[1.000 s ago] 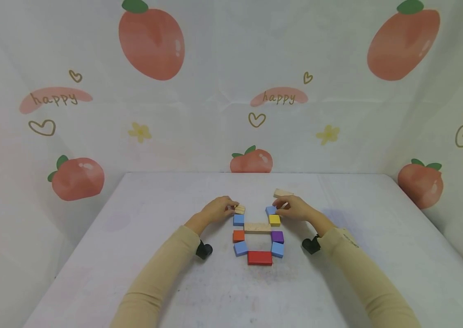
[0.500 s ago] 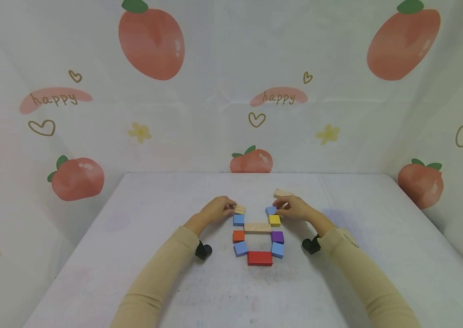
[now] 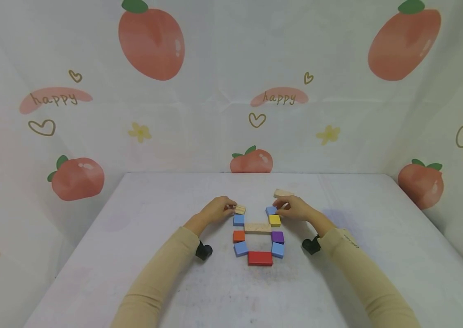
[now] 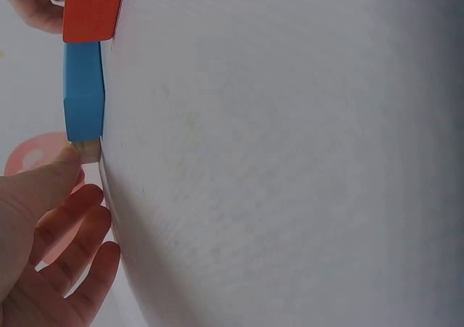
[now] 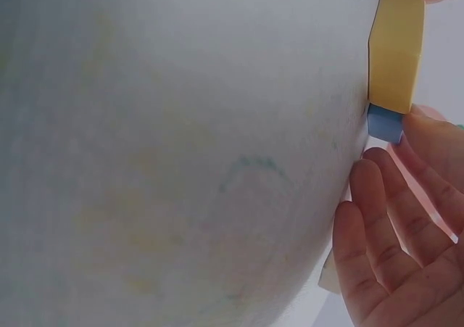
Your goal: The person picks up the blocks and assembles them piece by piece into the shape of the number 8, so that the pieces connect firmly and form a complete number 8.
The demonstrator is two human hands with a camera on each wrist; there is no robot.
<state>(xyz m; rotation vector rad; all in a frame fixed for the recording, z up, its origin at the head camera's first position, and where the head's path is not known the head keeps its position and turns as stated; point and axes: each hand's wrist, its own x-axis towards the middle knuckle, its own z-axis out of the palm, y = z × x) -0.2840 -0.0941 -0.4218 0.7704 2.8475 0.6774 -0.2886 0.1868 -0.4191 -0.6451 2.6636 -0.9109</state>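
In the head view, colored wooden blocks lie in a ring on the white table. My left hand (image 3: 217,209) has thumb and forefinger at a small plain wood block (image 3: 240,209) at the ring's far left; the thumb meets it in the left wrist view. Its other fingers are spread loosely. Across from it, my right hand (image 3: 295,208) pinches a blue block (image 3: 270,210) behind the yellow block (image 3: 274,221). In the right wrist view the thumb lies against that blue block (image 5: 385,123), the forefinger partly hidden. Another blue block (image 3: 238,220) stands just in front of the plain one.
A long plain block (image 3: 257,228) spans the ring's middle. Nearer are an orange block (image 3: 238,236), a purple block (image 3: 277,237), two more blue ones and a red block (image 3: 259,258) at the front. Beyond my right hand lies a loose plain block (image 3: 283,193).
My left hand has drawn very slightly to the left, its fingertips now covering less of the plain block. The right hand and the blocks look unmoved.
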